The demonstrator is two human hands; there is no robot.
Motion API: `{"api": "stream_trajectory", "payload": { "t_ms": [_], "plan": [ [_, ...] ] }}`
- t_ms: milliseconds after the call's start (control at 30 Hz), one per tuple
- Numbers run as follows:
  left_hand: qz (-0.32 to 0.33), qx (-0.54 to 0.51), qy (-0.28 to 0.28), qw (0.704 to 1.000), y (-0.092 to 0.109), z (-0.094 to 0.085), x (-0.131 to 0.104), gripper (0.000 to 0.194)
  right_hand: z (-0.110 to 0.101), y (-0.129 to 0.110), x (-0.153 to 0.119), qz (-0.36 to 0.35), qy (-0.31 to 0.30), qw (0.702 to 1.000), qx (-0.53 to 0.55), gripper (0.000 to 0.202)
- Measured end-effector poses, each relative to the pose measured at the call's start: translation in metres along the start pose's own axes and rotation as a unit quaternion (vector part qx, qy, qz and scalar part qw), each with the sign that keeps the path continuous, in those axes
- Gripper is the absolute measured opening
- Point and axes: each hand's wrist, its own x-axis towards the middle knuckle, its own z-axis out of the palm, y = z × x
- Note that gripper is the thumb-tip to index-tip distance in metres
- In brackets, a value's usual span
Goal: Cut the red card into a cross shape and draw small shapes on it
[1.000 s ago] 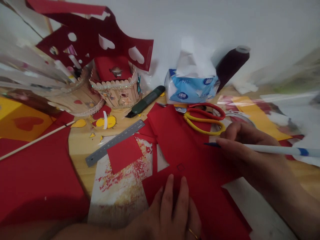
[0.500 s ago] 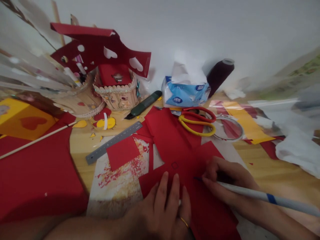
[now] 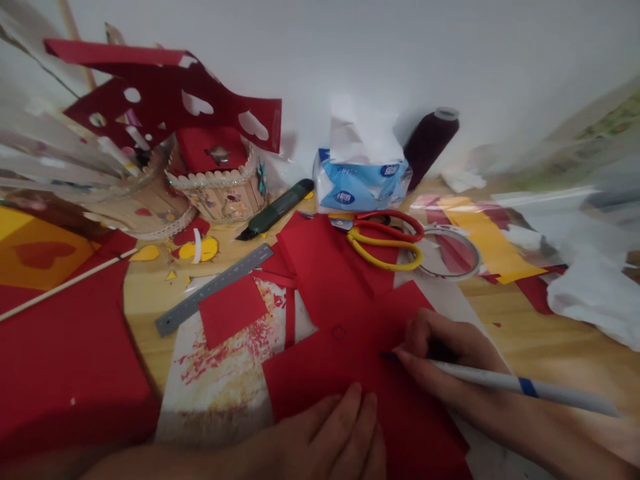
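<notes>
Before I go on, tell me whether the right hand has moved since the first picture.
Yes: judged against the scissors, the right hand has moved toward the person, away from their handles.

It looks like a craft spot, perhaps at home: scissors, a ruler and a cutter share a wooden table with tissues.

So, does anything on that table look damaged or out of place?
Yes: the whitish board beneath the red paper is blotched red and tan, as if stained. Also, a red sheet full of holes, some heart-shaped, juts askew above the wooden basket.
</notes>
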Motion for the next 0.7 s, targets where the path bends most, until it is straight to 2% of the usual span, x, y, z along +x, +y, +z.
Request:
{"api": "stream_trajectory", "payload": {
  "t_ms": [100,167,300,367,500,600,700],
  "plan": [
    [0.006,-0.02,-0.055,0.998,-0.004,-0.009,0.002,0.026,-0.001,-0.002,-0.001,0.007,0.004,1.0,0.008,0.029],
    [0.011,-0.029,-0.068,0.997,-0.006,-0.012,0.004,0.028,0.0,-0.004,-0.002,0.013,0.002,1.0,0.019,0.03],
    [-0.017,-0.03,-0.039,0.999,-0.009,-0.01,0.006,0.024,0.002,-0.008,0.0,0.016,0.013,0.999,0.034,0.032],
    [-0.031,-0.021,-0.044,0.998,-0.009,-0.009,0.008,0.024,0.003,-0.01,0.001,0.008,0.013,0.999,0.035,0.031],
    [-0.018,-0.009,-0.07,0.997,-0.008,-0.012,0.01,0.022,0.006,-0.012,0.0,-0.002,0.006,1.0,0.007,0.031],
    [-0.013,-0.013,-0.086,0.996,-0.009,-0.014,0.01,0.023,0.008,-0.011,-0.002,0.0,0.031,0.999,-0.007,0.032],
    [-0.009,-0.005,-0.065,0.998,-0.009,-0.014,0.01,0.026,0.012,-0.009,-0.004,0.005,0.055,0.998,-0.006,0.034]
  ]
}}
